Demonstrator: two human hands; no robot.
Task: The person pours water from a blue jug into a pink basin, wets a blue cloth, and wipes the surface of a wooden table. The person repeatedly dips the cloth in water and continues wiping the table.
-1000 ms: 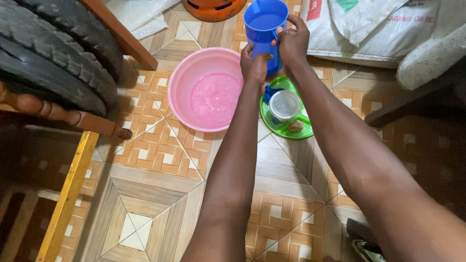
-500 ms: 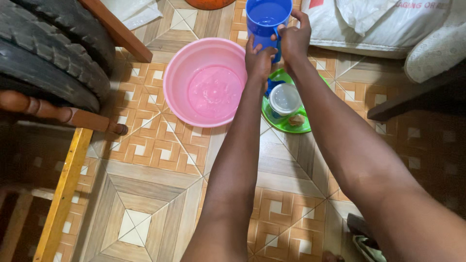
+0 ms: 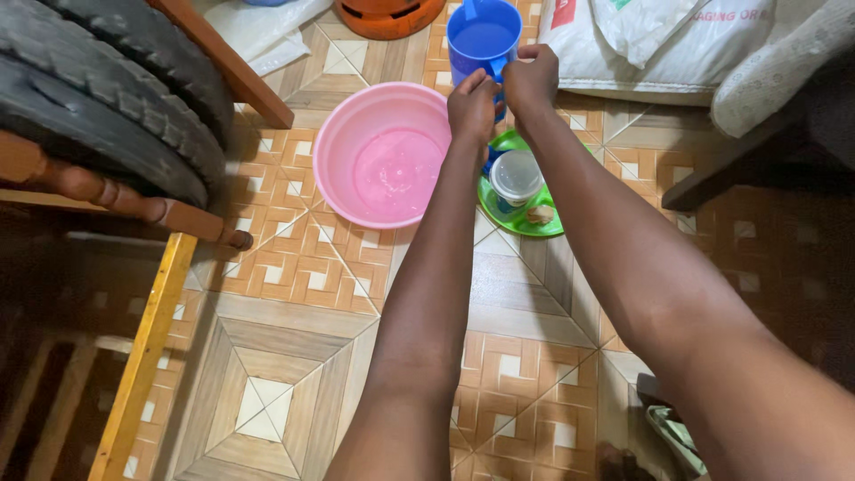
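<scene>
Leftmost, black tyres [image 3: 107, 98] lean by a pink basin [image 3: 383, 156] on the tiled floor [image 3: 294, 294]. Next, the left hand [image 3: 472, 105] and right hand [image 3: 530, 80] both grip an upright blue jug [image 3: 481, 40], above a green plate [image 3: 525, 218] bearing a lidded tub [image 3: 517, 176].

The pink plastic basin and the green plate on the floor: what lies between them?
In the head view, the person's left forearm crosses above the gap between the pink plastic basin and the green plate; beneath it only patterned floor tile shows.
</scene>
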